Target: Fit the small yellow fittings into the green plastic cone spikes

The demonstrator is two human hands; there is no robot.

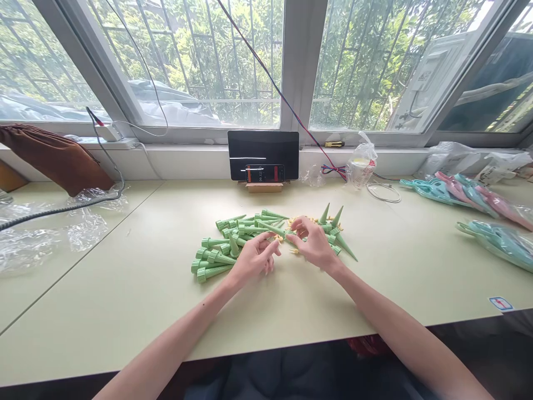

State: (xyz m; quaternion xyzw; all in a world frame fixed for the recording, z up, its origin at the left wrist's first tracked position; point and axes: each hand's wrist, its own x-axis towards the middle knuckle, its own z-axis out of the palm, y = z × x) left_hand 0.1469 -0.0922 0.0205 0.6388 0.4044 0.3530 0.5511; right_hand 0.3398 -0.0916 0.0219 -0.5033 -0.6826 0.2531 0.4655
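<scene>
A small yellow plastic piece (278, 239) sits at the fingertips of my left hand (255, 259), pinched between thumb and forefinger. The thumb and fingers of my right hand (313, 242) close around the wide end of a green plastic spike (272, 228), whose narrow end points left; the fingers partly hide the grip. Many ribbed green spikes with wide capped ends (214, 257) lie heaped left of and behind my left hand. More green spikes (343, 244) lie to the right of my right hand, two pointing upward. Loose yellow pieces (295, 251) are scattered between and behind my hands.
A dark tablet (264, 150) with a phone (265, 173) before it stands at the back. A bagged cup (361, 166) and a coiled white cable (383, 193) are right of it. Teal and pink packaged items (466, 191) lie far right; a brown pouch (58, 158) and clear plastic (45, 236) left.
</scene>
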